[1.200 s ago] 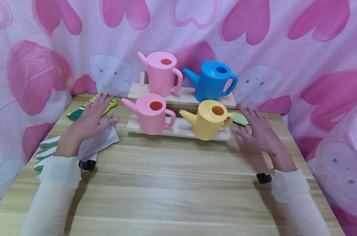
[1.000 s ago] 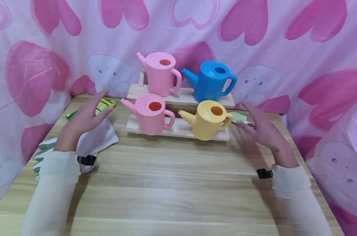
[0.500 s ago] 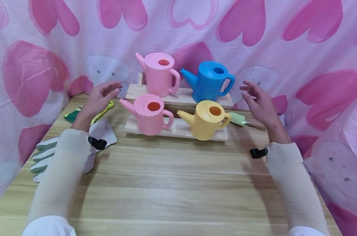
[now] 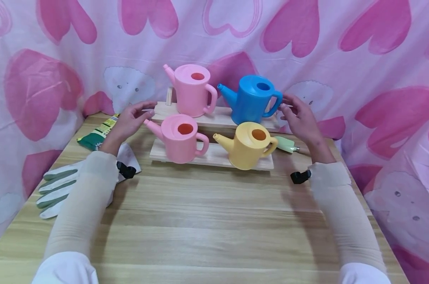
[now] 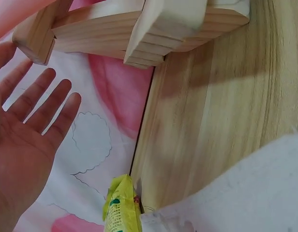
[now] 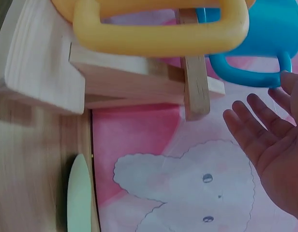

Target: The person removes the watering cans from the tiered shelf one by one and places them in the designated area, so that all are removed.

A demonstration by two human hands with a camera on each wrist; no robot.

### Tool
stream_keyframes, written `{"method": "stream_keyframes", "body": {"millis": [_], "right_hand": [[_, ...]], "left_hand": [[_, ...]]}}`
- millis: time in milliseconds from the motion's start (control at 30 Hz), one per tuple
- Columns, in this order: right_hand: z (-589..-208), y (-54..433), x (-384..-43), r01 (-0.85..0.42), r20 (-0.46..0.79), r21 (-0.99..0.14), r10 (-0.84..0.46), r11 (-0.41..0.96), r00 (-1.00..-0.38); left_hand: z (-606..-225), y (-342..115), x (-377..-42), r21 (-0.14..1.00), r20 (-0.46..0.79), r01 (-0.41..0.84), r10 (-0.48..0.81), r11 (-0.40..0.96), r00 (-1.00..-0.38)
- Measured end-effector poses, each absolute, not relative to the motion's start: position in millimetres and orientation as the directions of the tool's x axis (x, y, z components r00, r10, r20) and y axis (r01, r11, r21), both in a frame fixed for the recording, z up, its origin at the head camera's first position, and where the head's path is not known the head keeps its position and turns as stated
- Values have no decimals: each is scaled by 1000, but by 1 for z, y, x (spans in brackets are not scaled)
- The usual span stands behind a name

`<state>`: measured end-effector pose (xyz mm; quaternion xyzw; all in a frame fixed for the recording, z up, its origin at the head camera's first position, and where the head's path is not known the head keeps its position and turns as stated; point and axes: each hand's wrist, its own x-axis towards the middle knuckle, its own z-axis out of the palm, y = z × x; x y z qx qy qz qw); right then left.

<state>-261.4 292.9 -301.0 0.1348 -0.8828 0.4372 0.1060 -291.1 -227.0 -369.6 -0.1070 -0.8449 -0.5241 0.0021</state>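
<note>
A two-tier wooden stand (image 4: 219,115) carries watering cans. On its upper board are a pink watering can (image 4: 191,94) and a blue watering can (image 4: 251,98). The lower board bears another pink watering can (image 4: 179,142) and a yellow watering can (image 4: 248,148). My left hand (image 4: 129,120), fingers extended, is at the upper board's left end; in the left wrist view its fingertips lie close to a wooden post (image 5: 35,41). Beside the blue can's handle (image 6: 250,77) is my right hand (image 4: 299,118), fingers loosely extended. Whether either hand touches the stand is hard to tell.
Left on the table (image 4: 207,228) lie white-and-green gloves (image 4: 60,187), partly under my left forearm, and a green-and-yellow packet (image 4: 101,132). A small trowel with a pale green blade (image 4: 285,144) lies right of the stand. A pink heart-patterned curtain (image 4: 232,31) hangs behind.
Both hands have risen from the table's sides, over the packet and the trowel, and moved inward to the upper board's two ends. The watering cans stay in place.
</note>
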Motion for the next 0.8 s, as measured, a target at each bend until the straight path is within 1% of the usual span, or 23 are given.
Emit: {"method": "stream_keyframes", "body": {"millis": [167, 400, 633, 800], "right_hand": [[-302, 286, -264, -342, 320, -747, -142, 570, -937], [-304, 281, -267, -331, 321, -757, -119, 563, -939], [-304, 276, -268, -314, 322, -776, -86, 547, -943], [-304, 276, -268, -316, 331, -783, -70, 536, -941]], "left_hand": [[-375, -228, -294, 895, 128, 188, 172, 404, -977], [-387, -225, -298, 935, 100, 140, 135, 327, -986], [-393, -227, -301, 935, 93, 122, 105, 332, -990], [-395, -223, -304, 955, 97, 119, 94, 272, -991]]}}
